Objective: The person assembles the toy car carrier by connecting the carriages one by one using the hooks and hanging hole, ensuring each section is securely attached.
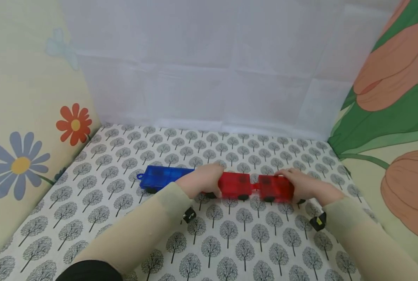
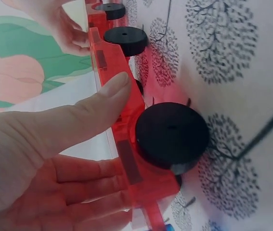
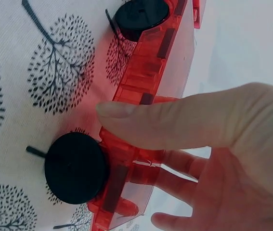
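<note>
Three see-through plastic toy car bases with black wheels stand in a row on the tree-print cloth. My left hand (image 1: 205, 179) grips the middle red car base (image 1: 235, 183), thumb along its near side above a black wheel (image 2: 172, 136), fingers on the far side. At the right end, my right hand (image 1: 301, 183) holds another red car base (image 1: 273, 187), with its thumb on the near side and fingers behind. A small red hitch (image 1: 255, 186) spans the gap between the red bases. The blue car base (image 1: 164, 176), partly hidden by my left hand, has a ring at its left end.
The cloth (image 1: 244, 249) printed with grey trees covers the surface. Behind it hangs a creased white sheet (image 1: 209, 78). Flower-patterned panels stand at the left (image 1: 19, 97) and right (image 1: 398, 144). A black wrist device (image 1: 317, 221) sits at my right cuff.
</note>
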Motion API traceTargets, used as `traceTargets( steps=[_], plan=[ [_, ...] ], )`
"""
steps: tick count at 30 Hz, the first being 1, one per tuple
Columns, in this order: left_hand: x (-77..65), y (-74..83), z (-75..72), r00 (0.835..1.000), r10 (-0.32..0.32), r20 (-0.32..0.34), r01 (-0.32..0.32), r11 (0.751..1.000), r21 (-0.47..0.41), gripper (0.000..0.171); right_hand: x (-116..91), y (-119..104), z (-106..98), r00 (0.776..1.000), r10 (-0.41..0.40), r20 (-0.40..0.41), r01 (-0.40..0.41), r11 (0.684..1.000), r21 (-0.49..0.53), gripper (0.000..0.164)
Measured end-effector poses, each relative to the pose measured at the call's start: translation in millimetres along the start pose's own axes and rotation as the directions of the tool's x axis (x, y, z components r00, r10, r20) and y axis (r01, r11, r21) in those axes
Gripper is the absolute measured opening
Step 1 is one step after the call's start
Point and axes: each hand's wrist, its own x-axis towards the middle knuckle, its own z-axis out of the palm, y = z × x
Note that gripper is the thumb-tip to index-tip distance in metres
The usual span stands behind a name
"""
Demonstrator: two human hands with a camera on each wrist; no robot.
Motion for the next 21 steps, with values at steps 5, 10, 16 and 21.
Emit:
traceTargets(
  steps=[5,10,16,21],
  plan=[
    [-5.4,-3.1,1.2,1.0,0.015,-0.016,-0.015,1.0,0.021,0.074,-1,-5,0,1.0,0.004,0.011,-0.004,1.0,-0.026,0.105],
    [-8.7,-4.7,3.2,0.999,0.032,-0.036,-0.031,0.999,0.044,0.086,-2,-6,2,1.0,0.002,0.011,-0.002,0.999,-0.047,0.103],
    [-13.8,-8.9,1.5,0.999,0.033,-0.037,-0.032,0.999,0.029,0.091,-3,-6,0,0.999,-0.033,0.014,0.034,0.999,-0.033,0.103],
    [-20.1,-18.2,-2.4,0.999,0.029,-0.025,-0.029,1.0,0.008,0.088,-2,-17,-12,0.995,-0.092,-0.031,0.092,0.996,-0.013,0.094]
  ],
)
